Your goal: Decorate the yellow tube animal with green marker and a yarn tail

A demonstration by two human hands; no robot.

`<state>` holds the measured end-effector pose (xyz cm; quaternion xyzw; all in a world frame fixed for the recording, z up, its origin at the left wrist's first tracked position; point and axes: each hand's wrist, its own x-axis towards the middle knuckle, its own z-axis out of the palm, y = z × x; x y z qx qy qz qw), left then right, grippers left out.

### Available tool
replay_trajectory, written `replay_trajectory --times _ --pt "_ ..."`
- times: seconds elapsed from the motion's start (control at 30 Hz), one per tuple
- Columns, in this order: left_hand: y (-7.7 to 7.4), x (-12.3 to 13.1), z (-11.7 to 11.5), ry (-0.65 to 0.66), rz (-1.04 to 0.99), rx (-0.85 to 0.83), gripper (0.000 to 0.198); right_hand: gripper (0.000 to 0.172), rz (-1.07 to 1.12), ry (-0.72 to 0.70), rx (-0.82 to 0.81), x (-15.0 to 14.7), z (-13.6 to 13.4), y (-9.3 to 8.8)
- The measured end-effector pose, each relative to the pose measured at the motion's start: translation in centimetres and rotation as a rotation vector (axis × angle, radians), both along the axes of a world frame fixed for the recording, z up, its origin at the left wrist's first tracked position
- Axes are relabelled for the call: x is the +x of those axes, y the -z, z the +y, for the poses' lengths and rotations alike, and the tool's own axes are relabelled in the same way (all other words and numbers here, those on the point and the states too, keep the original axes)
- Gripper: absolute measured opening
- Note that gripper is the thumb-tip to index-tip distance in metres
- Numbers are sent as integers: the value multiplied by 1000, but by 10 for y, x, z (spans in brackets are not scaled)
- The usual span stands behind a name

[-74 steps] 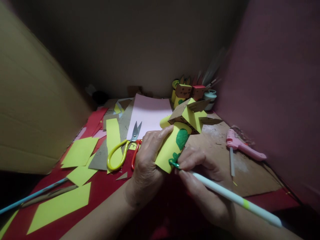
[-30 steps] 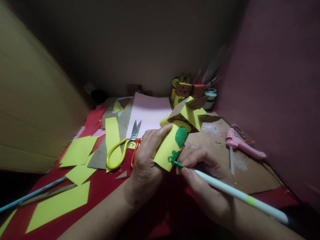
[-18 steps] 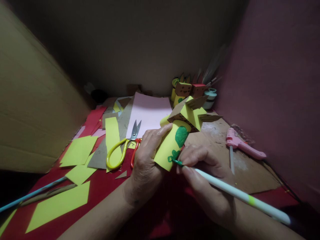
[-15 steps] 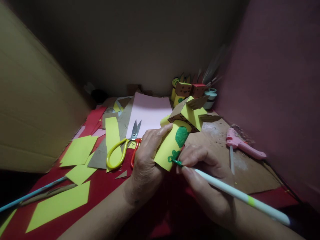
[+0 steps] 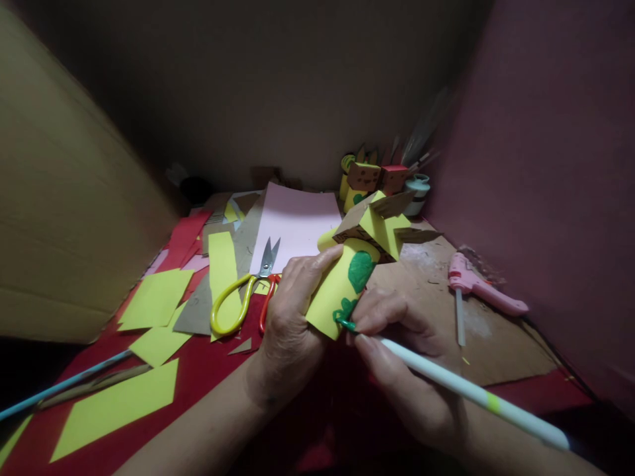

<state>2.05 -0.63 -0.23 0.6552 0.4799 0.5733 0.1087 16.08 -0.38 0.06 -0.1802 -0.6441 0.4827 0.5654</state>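
My left hand [image 5: 297, 314] is wrapped round a yellow paper figure [image 5: 330, 284], which is tilted. Its tube body carries a green heart [image 5: 361, 270] and a smaller green shape [image 5: 344, 309] near the lower end. On top sits a boxy cardboard head [image 5: 372, 225] with yellow sides and brown ears. My right hand [image 5: 401, 350] pinches a green marker with a white barrel [image 5: 441, 377], its tip against the lower green shape. Just left of my left hand lie scissors [image 5: 248, 291] with one yellow and one red handle, blades pointing away.
Yellow paper pieces [image 5: 119, 408] and red paper [image 5: 186, 241] lie on the left. A pink sheet [image 5: 297, 218] lies behind. On the right, a pink glue gun [image 5: 481, 287] rests on cardboard [image 5: 510, 350]. Finished-looking box-headed figures [image 5: 364, 177] and a small jar [image 5: 417, 192] stand at the back.
The marker has shifted slightly left and down with my right hand, and more of the lower green shape is coloured. My left hand and the figure hold still.
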Motion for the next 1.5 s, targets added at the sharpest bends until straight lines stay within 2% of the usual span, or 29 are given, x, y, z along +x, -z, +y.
replay_trajectory --times 0.17,0.57,1.0,1.5 --pt "2 0 2 0 -30 2 43 16 11 11 -20 0 0 1" --pt "0 -3 3 -12 40 60 43 13 62 14 -93 -2 0 2" --pt "2 -2 2 -9 17 17 44 13 -21 30 4 1 0 0" --pt "1 -3 5 -7 49 76 44 14 65 24 -57 -2 0 2"
